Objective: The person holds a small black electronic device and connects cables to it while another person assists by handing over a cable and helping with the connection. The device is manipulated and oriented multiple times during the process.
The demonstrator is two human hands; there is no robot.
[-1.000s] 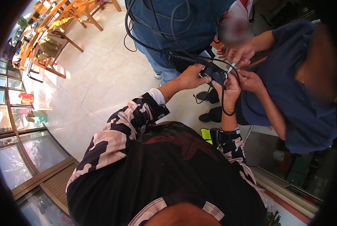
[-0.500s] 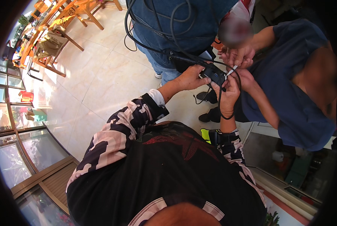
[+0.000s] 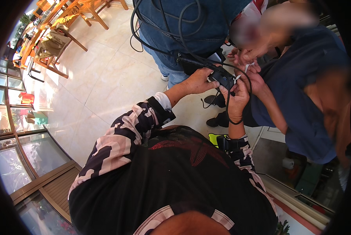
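In front of me a small black boxy device point(image 3: 224, 78) with a bluish mark on its face is held between my two hands. My left hand point(image 3: 197, 81) grips its left end, thumb on top. My right hand point(image 3: 237, 101) closes on its lower right side, right beside a black cable point(image 3: 250, 80) that loops down past the wrist. A thin white strip point(image 3: 238, 78) sits at the device's right end and runs toward the hands point(image 3: 253, 64) of a person in a dark blue shirt. Whether the strip is tied round something is too small to tell.
Another person in a denim top point(image 3: 167, 27) stands just beyond, with black cable loops point(image 3: 179, 23) hanging over it. Wooden chairs point(image 3: 52, 51) and a table are at the far left. Glass window panels point(image 3: 42, 152) line the left side. Pale tiles point(image 3: 101, 86) cover the floor.
The person in dark blue has shifted, and the upper hand has drawn up and away from the device. The white strip now curves at its far end. My hands have hardly moved.
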